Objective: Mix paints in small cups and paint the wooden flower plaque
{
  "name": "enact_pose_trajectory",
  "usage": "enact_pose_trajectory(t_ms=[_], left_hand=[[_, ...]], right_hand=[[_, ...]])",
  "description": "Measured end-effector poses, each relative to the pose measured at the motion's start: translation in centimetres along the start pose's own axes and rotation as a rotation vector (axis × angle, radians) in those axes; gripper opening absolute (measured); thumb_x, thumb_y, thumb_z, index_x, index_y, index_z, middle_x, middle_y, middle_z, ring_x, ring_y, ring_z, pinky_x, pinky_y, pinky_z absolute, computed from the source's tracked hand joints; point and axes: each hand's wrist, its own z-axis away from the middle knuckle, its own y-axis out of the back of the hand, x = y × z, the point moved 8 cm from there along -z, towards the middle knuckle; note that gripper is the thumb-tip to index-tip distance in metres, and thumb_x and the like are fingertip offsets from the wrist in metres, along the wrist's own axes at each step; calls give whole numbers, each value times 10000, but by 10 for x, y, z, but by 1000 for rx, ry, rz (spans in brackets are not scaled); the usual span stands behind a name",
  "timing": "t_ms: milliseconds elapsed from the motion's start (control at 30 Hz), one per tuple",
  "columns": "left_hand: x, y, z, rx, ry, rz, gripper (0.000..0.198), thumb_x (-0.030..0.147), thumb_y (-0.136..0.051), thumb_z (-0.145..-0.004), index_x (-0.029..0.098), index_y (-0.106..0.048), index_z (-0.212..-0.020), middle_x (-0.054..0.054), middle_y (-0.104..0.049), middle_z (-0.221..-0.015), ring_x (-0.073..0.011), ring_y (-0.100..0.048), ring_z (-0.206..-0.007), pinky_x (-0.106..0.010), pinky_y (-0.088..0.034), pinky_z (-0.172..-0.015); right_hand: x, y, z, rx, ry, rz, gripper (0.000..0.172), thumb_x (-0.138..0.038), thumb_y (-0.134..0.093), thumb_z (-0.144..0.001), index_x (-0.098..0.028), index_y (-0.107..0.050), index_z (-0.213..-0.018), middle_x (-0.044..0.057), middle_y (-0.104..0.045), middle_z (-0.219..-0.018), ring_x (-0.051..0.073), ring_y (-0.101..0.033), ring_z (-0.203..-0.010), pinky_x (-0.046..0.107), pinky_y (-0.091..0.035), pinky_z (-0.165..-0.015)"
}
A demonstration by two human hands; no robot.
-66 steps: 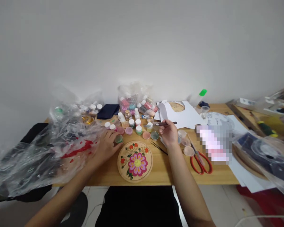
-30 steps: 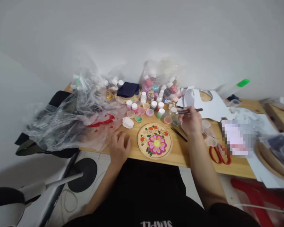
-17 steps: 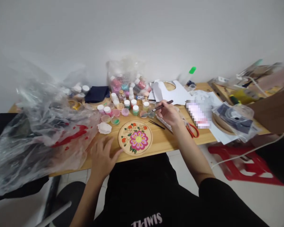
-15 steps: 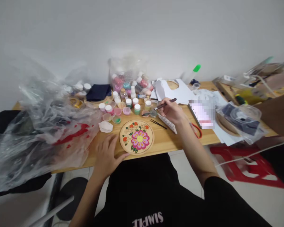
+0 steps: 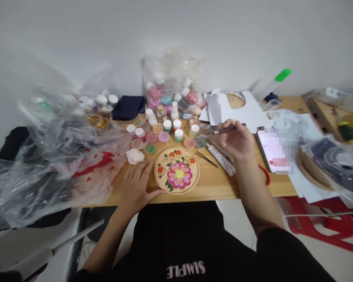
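A round wooden disc (image 5: 164, 180), painted with a pink flower, orange blossoms and green leaves, lies near the table's front edge. My left hand (image 5: 137, 188) rests flat beside it, fingers apart, thumb at its lower left rim. Higher up on the right, my right hand (image 5: 238, 139) is closed around the dark handle of a palette knife (image 5: 216, 132). Its thin metal blade points left, above the small paint cups. Among these are a peach cup (image 5: 190, 143) and a dark green cup (image 5: 201, 143). Two thin dark sticks (image 5: 206, 158) and a white tube (image 5: 221, 160) lie below the knife.
Crumpled plastic (image 5: 62, 156) covers the left side. White-capped jars (image 5: 179, 135) and a bag of colourful bottles (image 5: 172, 86) stand behind the disc. A crumpled tissue (image 5: 135, 156) lies near my left hand. To the right are orange-handled scissors (image 5: 264, 174), a phone (image 5: 272, 150) and papers.
My right hand has turned and lowered the knife handle, so the knife lies flatter. My left hand keeps its place by the disc. The whole view has shifted slightly.
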Motion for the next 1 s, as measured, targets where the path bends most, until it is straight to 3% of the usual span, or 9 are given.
enact_pose_trajectory(t_ms=[67,167,300,467,567,667,767,867,1000], left_hand=[[0,3,-9,-11,-46,19,881,700,-622,-771,187,-389,-1449,-191,-606,-1311,-369,-580,-1210,-498,-466,-997],[2,4,-21,-81,-122,62,882,707,-587,-794,184,-358,-1468,-182,-628,-1272,-359,-611,-1161,-492,-506,-948],[-4,11,-33,-146,-91,140,887,711,-549,-817,221,-297,-1511,-164,-631,-1294,-356,-625,-1139,-496,-523,-913],[-14,40,-45,-96,-6,152,562,608,-475,-914,251,-527,-1345,-97,-711,-1042,-312,-670,-976,-482,-519,-887],[-20,44,-48,-104,44,110,499,567,-420,-950,204,-597,-1244,-92,-716,-942,-300,-678,-891,-455,-539,-798],[-24,29,-43,-246,68,65,498,546,-434,-938,190,-624,-1230,-117,-731,-986,-321,-682,-881,-462,-542,-750],[-25,15,-37,-434,141,123,471,459,-511,-909,224,-589,-1309,-106,-738,-1035,-313,-685,-899,-449,-544,-761],[-20,9,-32,-620,229,187,501,342,-520,-914,237,-512,-1403,-92,-736,-1057,-280,-685,-917,-440,-532,-838],[-12,9,-34,-689,246,205,533,264,-517,-898,222,-496,-1430,-114,-711,-1177,-294,-679,-971,-435,-517,-866]], right_hand=[[-6,4,2,65,15,-45,352,-400,-556,-913,-199,-544,-624,-43,-570,-512,56,-416,-345,174,-309,-365],[-9,2,3,54,23,-60,372,-400,-526,-927,-208,-513,-609,-63,-494,-463,51,-383,-340,180,-310,-378],[-5,3,1,47,49,-13,366,-388,-523,-921,-208,-522,-602,-60,-469,-459,48,-388,-365,177,-279,-389],[-1,4,0,52,51,13,382,-365,-482,-944,-208,-547,-601,-52,-437,-485,48,-378,-402,195,-256,-422],[0,6,0,75,30,40,417,-391,-459,-960,-211,-534,-591,-53,-422,-492,43,-354,-403,210,-261,-452],[-2,5,0,23,55,54,373,-400,-511,-923,-216,-557,-602,-53,-429,-493,36,-351,-405,206,-250,-447],[-3,1,-2,-133,112,46,257,-430,-656,-805,-226,-616,-654,-52,-441,-494,48,-383,-415,194,-255,-410],[-2,-3,-3,-281,160,14,251,-464,-711,-757,-227,-644,-709,-52,-431,-494,67,-397,-414,205,-293,-382],[3,-4,-4,-364,137,-1,212,-446,-668,-808,-241,-670,-755,-40,-455,-518,83,-421,-435,222,-331,-401]])
